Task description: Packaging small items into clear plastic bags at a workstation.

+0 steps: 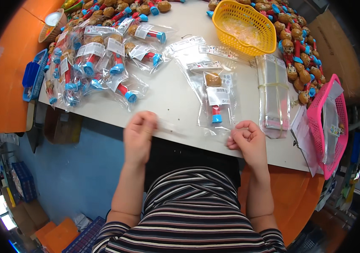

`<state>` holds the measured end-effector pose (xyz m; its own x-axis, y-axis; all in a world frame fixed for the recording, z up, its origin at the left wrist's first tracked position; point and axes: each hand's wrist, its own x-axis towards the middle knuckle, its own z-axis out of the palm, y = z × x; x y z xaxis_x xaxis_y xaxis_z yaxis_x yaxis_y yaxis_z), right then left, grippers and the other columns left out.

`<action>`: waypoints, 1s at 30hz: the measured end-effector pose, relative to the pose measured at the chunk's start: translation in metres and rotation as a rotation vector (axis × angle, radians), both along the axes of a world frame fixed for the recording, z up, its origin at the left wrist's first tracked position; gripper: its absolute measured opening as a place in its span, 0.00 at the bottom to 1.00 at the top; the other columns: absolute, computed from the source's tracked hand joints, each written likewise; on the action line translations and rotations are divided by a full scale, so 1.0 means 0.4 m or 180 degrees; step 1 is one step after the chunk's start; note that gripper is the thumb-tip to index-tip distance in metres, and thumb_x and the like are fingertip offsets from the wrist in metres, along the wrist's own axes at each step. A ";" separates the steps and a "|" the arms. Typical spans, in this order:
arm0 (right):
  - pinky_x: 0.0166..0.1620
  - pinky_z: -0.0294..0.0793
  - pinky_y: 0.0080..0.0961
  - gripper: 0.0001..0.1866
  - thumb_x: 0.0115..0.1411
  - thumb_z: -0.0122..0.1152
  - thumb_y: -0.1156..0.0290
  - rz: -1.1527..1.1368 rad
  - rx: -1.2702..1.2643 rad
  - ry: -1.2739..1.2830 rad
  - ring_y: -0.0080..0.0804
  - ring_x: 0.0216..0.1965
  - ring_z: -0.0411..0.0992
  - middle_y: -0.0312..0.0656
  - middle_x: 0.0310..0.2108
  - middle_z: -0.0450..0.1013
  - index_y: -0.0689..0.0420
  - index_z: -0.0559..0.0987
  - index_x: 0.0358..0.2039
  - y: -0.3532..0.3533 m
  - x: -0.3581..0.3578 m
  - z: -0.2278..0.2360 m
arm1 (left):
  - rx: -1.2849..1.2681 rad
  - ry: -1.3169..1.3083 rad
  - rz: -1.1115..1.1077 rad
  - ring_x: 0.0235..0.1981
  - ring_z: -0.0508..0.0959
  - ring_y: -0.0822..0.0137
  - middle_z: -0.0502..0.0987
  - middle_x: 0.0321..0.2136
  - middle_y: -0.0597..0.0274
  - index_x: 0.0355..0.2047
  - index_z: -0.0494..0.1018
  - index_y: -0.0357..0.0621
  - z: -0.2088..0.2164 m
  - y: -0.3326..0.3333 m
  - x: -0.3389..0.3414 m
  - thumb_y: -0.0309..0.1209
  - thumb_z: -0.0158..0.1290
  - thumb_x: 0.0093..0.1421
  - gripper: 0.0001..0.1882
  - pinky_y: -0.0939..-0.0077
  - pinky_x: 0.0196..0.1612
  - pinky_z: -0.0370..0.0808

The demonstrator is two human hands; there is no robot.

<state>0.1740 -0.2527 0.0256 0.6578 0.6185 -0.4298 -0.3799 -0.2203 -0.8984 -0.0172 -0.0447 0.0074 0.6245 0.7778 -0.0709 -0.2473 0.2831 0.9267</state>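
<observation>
My left hand and my right hand are near the front edge of the white table, each pinching an end of a thin clear strip stretched between them. Just beyond my right hand lies a clear bag holding a brown-headed toy with a red stem and blue base. A stack of empty clear bags bound with a rubber band lies to the right of it.
A pile of bagged toys covers the table's left part. A yellow basket stands at the back, loose toys beside it. A pink basket sits at the right edge, a blue basket at the left.
</observation>
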 end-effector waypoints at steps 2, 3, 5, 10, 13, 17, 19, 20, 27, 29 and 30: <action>0.29 0.77 0.16 0.07 0.62 0.58 0.78 0.0052 0.0054 0.0014 0.23 0.26 0.76 0.41 0.26 0.76 0.62 0.71 0.40 -0.008 0.005 -0.015 | -0.0203 -0.0300 0.0067 0.33 0.70 0.76 0.73 0.31 0.67 0.35 0.72 0.39 0.032 0.046 0.023 0.26 0.52 0.66 0.04 0.82 0.41 0.67; 0.29 0.76 0.16 0.07 0.62 0.58 0.78 0.0132 0.0101 0.0039 0.22 0.25 0.75 0.41 0.26 0.76 0.62 0.71 0.40 -0.009 0.009 -0.024 | 0.0070 -0.0164 0.0041 0.35 0.71 0.76 0.73 0.33 0.66 0.35 0.72 0.40 0.059 0.058 0.050 0.28 0.51 0.66 0.05 0.81 0.42 0.68; 0.30 0.76 0.16 0.08 0.62 0.58 0.77 0.0187 0.0152 0.0045 0.22 0.26 0.76 0.41 0.26 0.76 0.63 0.71 0.40 -0.013 0.010 -0.034 | 0.0609 0.0025 -0.0322 0.37 0.73 0.75 0.75 0.35 0.64 0.37 0.73 0.39 0.110 0.083 0.137 0.31 0.52 0.66 0.08 0.80 0.43 0.69; 0.30 0.76 0.16 0.08 0.62 0.60 0.77 0.0223 0.0215 0.0142 0.21 0.27 0.76 0.41 0.26 0.76 0.63 0.71 0.39 -0.017 0.003 -0.037 | 0.0757 -0.0417 -0.1430 0.38 0.78 0.73 0.79 0.35 0.61 0.39 0.75 0.35 0.215 0.095 0.573 0.34 0.55 0.64 0.12 0.77 0.44 0.75; 0.30 0.76 0.15 0.07 0.62 0.59 0.77 0.0208 0.0198 0.0114 0.22 0.26 0.76 0.41 0.27 0.76 0.63 0.71 0.39 -0.015 -0.006 -0.044 | 0.2394 0.0376 -0.1253 0.35 0.81 0.67 0.81 0.31 0.59 0.35 0.78 0.37 0.166 0.163 0.826 0.34 0.59 0.59 0.11 0.74 0.40 0.77; 0.31 0.77 0.16 0.08 0.62 0.59 0.77 0.0188 0.0233 0.0111 0.21 0.28 0.76 0.40 0.28 0.76 0.63 0.72 0.40 -0.017 -0.012 -0.049 | 0.4030 0.1700 -0.0919 0.34 0.80 0.55 0.81 0.31 0.52 0.32 0.79 0.40 0.102 0.204 0.904 0.30 0.60 0.55 0.07 0.66 0.42 0.77; 0.31 0.76 0.16 0.10 0.62 0.60 0.77 0.0202 0.0258 0.0106 0.21 0.29 0.76 0.40 0.28 0.76 0.65 0.72 0.41 -0.017 -0.012 -0.048 | 0.4311 0.1846 -0.1061 0.35 0.80 0.52 0.81 0.32 0.50 0.33 0.80 0.41 0.090 0.229 0.903 0.28 0.60 0.53 0.07 0.63 0.44 0.76; 0.31 0.76 0.16 0.10 0.62 0.60 0.77 0.0183 0.0249 0.0138 0.21 0.29 0.76 0.40 0.28 0.76 0.65 0.72 0.41 -0.017 -0.013 -0.044 | 0.4419 0.1720 -0.1159 0.36 0.80 0.53 0.81 0.33 0.50 0.34 0.81 0.43 0.105 0.239 0.887 0.28 0.60 0.52 0.08 0.63 0.45 0.76; 0.35 0.76 0.16 0.15 0.62 0.59 0.79 0.0440 0.0266 -0.0154 0.22 0.31 0.76 0.40 0.30 0.75 0.65 0.70 0.48 -0.038 -0.001 -0.027 | 0.5928 0.1158 0.0604 0.49 0.76 0.54 0.77 0.48 0.50 0.32 0.79 0.43 0.170 0.250 0.664 0.26 0.61 0.51 0.06 0.65 0.52 0.72; 0.36 0.76 0.16 0.16 0.61 0.58 0.80 0.0461 0.0106 -0.0350 0.22 0.32 0.76 0.40 0.30 0.75 0.65 0.69 0.50 -0.047 -0.004 -0.013 | 0.5488 0.1564 -0.0018 0.51 0.75 0.53 0.76 0.50 0.50 0.32 0.79 0.43 0.175 0.263 0.583 0.26 0.61 0.52 0.06 0.64 0.53 0.72; 0.36 0.76 0.16 0.16 0.61 0.58 0.80 0.0456 0.0104 -0.0334 0.22 0.32 0.76 0.40 0.30 0.75 0.65 0.69 0.50 -0.050 -0.005 -0.010 | 0.5017 0.1888 -0.0625 0.52 0.74 0.53 0.74 0.53 0.51 0.32 0.78 0.43 0.181 0.265 0.542 0.27 0.61 0.52 0.06 0.63 0.54 0.71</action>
<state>0.1722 -0.2729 0.0214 0.6021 0.7217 -0.3415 -0.2503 -0.2354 -0.9391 0.1997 0.0612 0.0796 0.8869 0.2354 0.3974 0.1359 -0.9553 0.2627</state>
